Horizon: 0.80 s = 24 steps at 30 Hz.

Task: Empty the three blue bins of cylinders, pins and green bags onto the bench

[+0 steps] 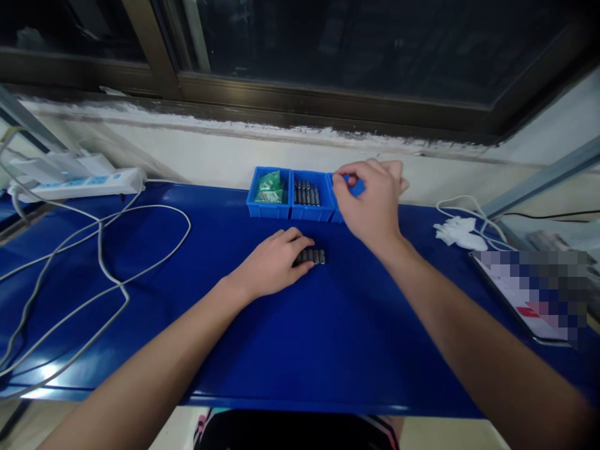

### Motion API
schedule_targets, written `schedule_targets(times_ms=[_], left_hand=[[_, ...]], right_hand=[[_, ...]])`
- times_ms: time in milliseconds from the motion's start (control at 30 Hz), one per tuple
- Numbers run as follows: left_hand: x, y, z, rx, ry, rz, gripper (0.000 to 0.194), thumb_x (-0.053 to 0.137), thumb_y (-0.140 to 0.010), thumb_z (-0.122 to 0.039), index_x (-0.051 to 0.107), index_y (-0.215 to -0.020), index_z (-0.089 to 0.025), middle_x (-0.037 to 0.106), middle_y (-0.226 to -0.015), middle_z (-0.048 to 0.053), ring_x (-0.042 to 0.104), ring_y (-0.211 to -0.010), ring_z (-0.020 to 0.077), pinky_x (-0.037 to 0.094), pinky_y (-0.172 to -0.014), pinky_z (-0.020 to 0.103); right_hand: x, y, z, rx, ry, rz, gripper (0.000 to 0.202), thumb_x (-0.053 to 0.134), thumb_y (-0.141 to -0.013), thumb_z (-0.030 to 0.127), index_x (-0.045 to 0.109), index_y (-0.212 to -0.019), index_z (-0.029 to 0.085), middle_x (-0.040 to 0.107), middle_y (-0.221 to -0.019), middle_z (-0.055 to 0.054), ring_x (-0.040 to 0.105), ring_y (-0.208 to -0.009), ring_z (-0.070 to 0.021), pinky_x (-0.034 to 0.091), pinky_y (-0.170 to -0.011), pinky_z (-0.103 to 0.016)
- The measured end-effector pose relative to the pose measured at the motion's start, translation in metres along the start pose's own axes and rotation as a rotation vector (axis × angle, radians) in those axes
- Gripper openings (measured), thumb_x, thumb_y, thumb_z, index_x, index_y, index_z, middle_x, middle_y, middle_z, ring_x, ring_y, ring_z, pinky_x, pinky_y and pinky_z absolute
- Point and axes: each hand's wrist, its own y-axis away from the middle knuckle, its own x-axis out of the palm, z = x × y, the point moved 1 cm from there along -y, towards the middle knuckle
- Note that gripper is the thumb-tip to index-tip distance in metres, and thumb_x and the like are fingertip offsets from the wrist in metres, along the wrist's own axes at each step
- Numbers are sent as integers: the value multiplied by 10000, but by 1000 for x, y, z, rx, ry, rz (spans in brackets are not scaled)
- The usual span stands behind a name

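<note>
My left hand rests on the blue table, thumb and fingers closed around the two sides of a short row of small dark block-like pieces. The row's right end sticks out past the fingertips; the rest is hidden under the hand. Above the table, my right hand is raised in front of the right blue bin, covering most of it. Its thumb and forefinger are pinched together, and whatever they may hold is too small to make out. Similar dark pieces stand lined up in the middle blue bin.
Green-and-clear plastic packets fill the left blue bin. White cables loop over the table's left side from a power strip. A crumpled white item and a phone-like device lie at right. A wall stands behind.
</note>
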Motion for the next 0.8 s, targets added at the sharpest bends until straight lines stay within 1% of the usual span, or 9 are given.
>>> schedule_targets(times_ms=[33, 100, 200, 300, 367, 433, 500, 667, 800], left_hand=[[-1, 0, 1, 1, 7, 2, 396, 650, -1015, -351, 632, -1365, -167, 626, -1273, 122, 641, -1163, 291, 523, -1060, 467], [-3, -1, 3, 11, 17, 12, 420, 663, -1009, -395, 634, -1359, -165, 643, -1243, 123, 646, -1147, 297, 536, -1031, 473], [-5, -2, 5, 41, 28, 26, 433, 692, -990, -404, 647, -1341, -156, 663, -1208, 126, 654, -1131, 300, 546, -1001, 465], [-7, -2, 7, 47, 27, 25, 381, 691, -982, -336, 671, -1317, -155, 673, -1222, 124, 666, -1133, 289, 549, -999, 448], [-8, -2, 8, 34, 2, 24, 388, 681, -990, -350, 673, -1327, -157, 676, -1241, 122, 673, -1134, 290, 552, -999, 455], [-9, -1, 10, 27, -22, 27, 420, 670, -1003, -400, 670, -1344, -156, 676, -1259, 124, 675, -1146, 296, 552, -1004, 464], [-10, -1, 12, 28, -27, 30, 442, 673, -1003, -437, 673, -1347, -158, 676, -1262, 122, 676, -1149, 295, 552, -1005, 459], [-9, -2, 14, 25, -24, 46, 426, 710, -985, -446, 702, -1309, -170, 680, -1233, 112, 683, -1108, 280, 554, -983, 436], [-8, -2, 15, 28, -23, 58, 337, 702, -996, -380, 726, -1268, -181, 684, -1214, 99, 685, -1088, 265, 552, -969, 424]], right_hand=[[-6, 15, 1, 3, -65, -15, 306, 489, -1004, 397, 749, -999, 238, 693, -978, -121, 532, -1137, -370, 364, -982, -538], [-11, 40, -2, 13, -242, 68, 294, 524, -997, 430, 748, -978, 240, 691, -909, -84, 607, -947, -281, 448, -890, -447], [-9, 63, -15, 64, -386, 381, 308, 622, -957, 510, 759, -1064, 256, 661, -783, -21, 578, -692, -189, 451, -685, -358], [-5, 72, -30, 24, -351, 716, 499, 775, -836, 576, 736, -1239, 284, 634, -742, 24, 547, -644, -163, 398, -617, -327], [-4, 72, -37, -17, -307, 819, 646, 816, -794, 591, 692, -1349, 285, 648, -771, 29, 565, -671, -163, 390, -623, -319], [-3, 71, -41, -32, -261, 823, 721, 806, -806, 600, 648, -1426, 266, 659, -791, 22, 583, -699, -169, 387, -629, -315], [-1, 71, -43, -52, -237, 813, 711, 790, -827, 598, 644, -1433, 257, 668, -805, 15, 588, -712, -170, 377, -631, -311], [7, 73, -40, -154, -241, 802, 410, 768, -886, 482, 742, -1234, 266, 656, -781, 21, 569, -687, -155, 350, -630, -315], [11, 74, -41, -142, -237, 775, 367, 745, -911, 445, 731, -1232, 269, 670, -808, 20, 581, -704, -158, 364, -638, -320]])
